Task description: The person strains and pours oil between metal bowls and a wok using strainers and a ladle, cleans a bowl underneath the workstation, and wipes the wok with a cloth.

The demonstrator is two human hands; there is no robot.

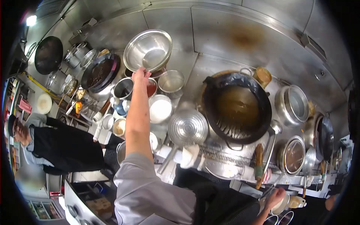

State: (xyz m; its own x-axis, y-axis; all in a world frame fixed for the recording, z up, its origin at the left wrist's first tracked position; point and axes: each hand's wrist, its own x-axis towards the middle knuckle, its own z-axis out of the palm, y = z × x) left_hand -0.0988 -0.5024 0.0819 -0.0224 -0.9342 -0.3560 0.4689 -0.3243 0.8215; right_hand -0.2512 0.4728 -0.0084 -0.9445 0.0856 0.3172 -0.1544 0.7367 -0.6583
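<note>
My left hand [141, 75] reaches far forward, its fingers closed on the near rim of a wide steel mixing bowl [148, 48]. The bowl is tilted toward me above several smaller pots, and its inside looks bare. Under and beside it are a steel pot [171, 81], a container of red sauce [151, 87] and a container of white contents [161, 109]. Low at the right, my right hand [275, 197] is closed next to a container with pale contents [280, 204]. What its fingers hold is too small to make out.
A large black wok [237, 107] with brownish liquid sits on the range. Around it are a perforated skimmer [188, 126], a bamboo brush [258, 165], a ladle [276, 126] and steel pots [293, 103]. A co-worker in a dark apron [67, 144] stands at the left.
</note>
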